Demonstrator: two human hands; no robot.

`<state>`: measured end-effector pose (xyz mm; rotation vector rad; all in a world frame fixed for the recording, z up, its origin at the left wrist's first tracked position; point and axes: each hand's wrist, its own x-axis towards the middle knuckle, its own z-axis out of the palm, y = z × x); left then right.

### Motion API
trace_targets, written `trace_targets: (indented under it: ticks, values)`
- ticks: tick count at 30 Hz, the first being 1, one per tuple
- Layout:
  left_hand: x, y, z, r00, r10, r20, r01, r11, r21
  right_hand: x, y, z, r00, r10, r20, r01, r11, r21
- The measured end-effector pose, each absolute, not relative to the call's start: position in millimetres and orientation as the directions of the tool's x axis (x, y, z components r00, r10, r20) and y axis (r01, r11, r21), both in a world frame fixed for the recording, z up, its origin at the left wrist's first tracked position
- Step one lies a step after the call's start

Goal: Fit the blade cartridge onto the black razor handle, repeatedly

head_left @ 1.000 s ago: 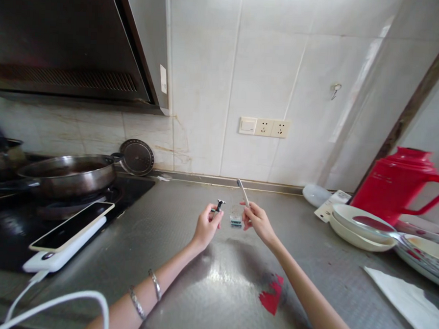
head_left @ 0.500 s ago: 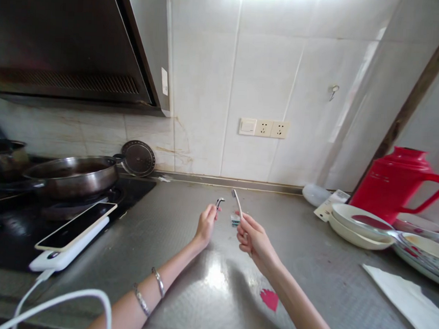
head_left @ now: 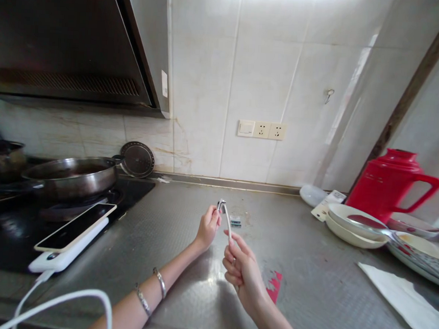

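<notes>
My left hand (head_left: pixel 208 226) is closed on a small shiny metal thing (head_left: pixel 220 204) with a curved silver end; most of it is hidden in the fingers and its kind is unclear. My right hand (head_left: pixel 242 269) pinches a white toothbrush (head_left: pixel 228 224) by the lower part of its handle. The brush's head end points up and left and meets the metal thing, as far as I can see touching it. Behind the brush, a small clear-and-teal piece (head_left: pixel 235 223) lies on the steel counter (head_left: pixel 179 221).
To the left is a black cooktop with a steel pan (head_left: pixel 71 176); a phone (head_left: pixel 76 227) rests on a white power bank with a cable. On the right stand a red thermos (head_left: pixel 391 183), stacked dishes (head_left: pixel 355 235) and a white paper sheet (head_left: pixel 400 296). A red sticker (head_left: pixel 275 286) marks the counter.
My right hand has come left and lower with the toothbrush, bringing its head from apart to against the metal thing. My left hand has stayed almost in place.
</notes>
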<state>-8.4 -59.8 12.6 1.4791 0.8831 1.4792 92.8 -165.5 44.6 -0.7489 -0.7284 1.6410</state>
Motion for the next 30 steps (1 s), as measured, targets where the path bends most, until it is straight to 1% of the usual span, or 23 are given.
trace_targets:
  ticks: [4, 8, 12, 16, 19, 24, 28, 30]
  values:
    - [-9.2, -62.6, 14.1, 0.069, 0.879, 0.472, 0.039, -0.475, 0.879, 94.0, -153.6, 53.1, -0.067, 0.997, -0.036, -0.668, -0.072, -0.74]
    - [-10.4, -67.9, 20.4, 0.046, 0.849, 0.526, 0.12, -0.528, 0.841, 86.3, -156.2, 52.9, -0.086, 0.993, -0.075, -0.683, -0.114, -0.722]
    - [-11.5, -69.1, 23.3, 0.032, 0.846, 0.532, 0.125, -0.531, 0.838, 81.6, -165.3, 49.7, -0.091, 0.991, -0.094, -0.686, -0.131, -0.716]
    - [-10.1, -69.0, 22.4, 0.043, 0.844, 0.535, 0.128, -0.536, 0.834, 91.0, -153.4, 58.7, -0.101, 0.992, -0.07, -0.723, -0.121, -0.68]
    - [-10.1, -67.9, 22.5, 0.044, 0.837, 0.546, 0.11, -0.547, 0.83, 91.1, -152.4, 61.5, -0.145, 0.987, -0.073, -0.723, -0.156, -0.673]
    - [-14.2, -63.9, 24.7, -0.03, 0.839, 0.543, 0.092, -0.538, 0.838, 78.3, -174.3, 58.0, -0.196, 0.971, -0.138, -0.721, -0.238, -0.65]
    - [-14.1, -64.9, 25.4, -0.026, 0.842, 0.539, 0.111, -0.533, 0.839, 83.8, -166.6, 67.4, -0.13, 0.99, -0.06, -0.755, -0.138, -0.641]
    - [-12.8, -66.5, 25.3, -0.005, 0.841, 0.541, 0.113, -0.537, 0.836, 86.7, -159.8, 68.7, -0.117, 0.992, -0.055, -0.756, -0.125, -0.643]
